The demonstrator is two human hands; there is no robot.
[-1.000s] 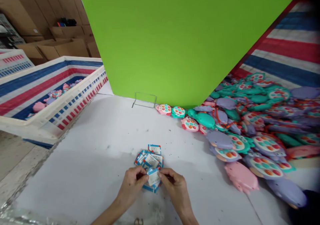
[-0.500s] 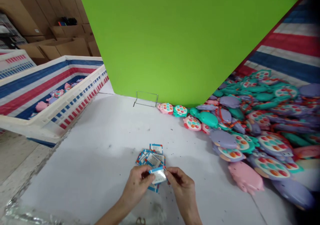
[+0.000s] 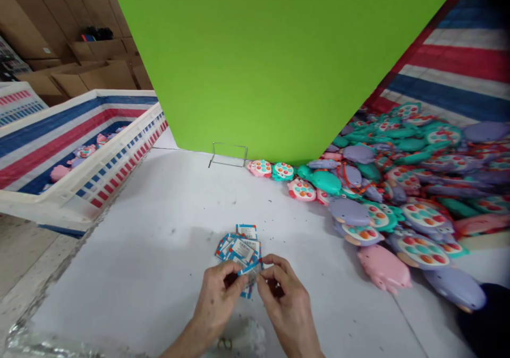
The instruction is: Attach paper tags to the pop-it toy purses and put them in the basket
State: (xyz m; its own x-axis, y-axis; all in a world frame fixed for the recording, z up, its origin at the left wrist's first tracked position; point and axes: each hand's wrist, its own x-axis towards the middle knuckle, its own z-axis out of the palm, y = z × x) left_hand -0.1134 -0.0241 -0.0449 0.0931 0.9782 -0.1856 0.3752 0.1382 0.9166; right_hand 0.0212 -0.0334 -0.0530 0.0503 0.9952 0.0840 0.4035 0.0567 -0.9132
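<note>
A: Grip state?
B: Left hand (image 3: pixel 218 292) and right hand (image 3: pixel 290 299) are pinching one small card (image 3: pixel 252 269) at opposite ends, fingers (image 3: pixel 238 284) narrow.
A: Card position?
B: It is sitting tilted over the card pile (image 3: pixel 241 248) on the white worktop (image 3: pixel 159 252); animal-shaped toys (image 3: pixel 425 214) are lying heaped to the right.

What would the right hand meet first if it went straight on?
The right hand would likely meet the held card first, then the pile of cards, though depth is unclear.

White tabletop (image 3: pixel 139 241): small cards (image 3: pixel 242 249) piled, heaped animal toys (image 3: pixel 424 214), wire frame (image 3: pixel 229 163)
</note>
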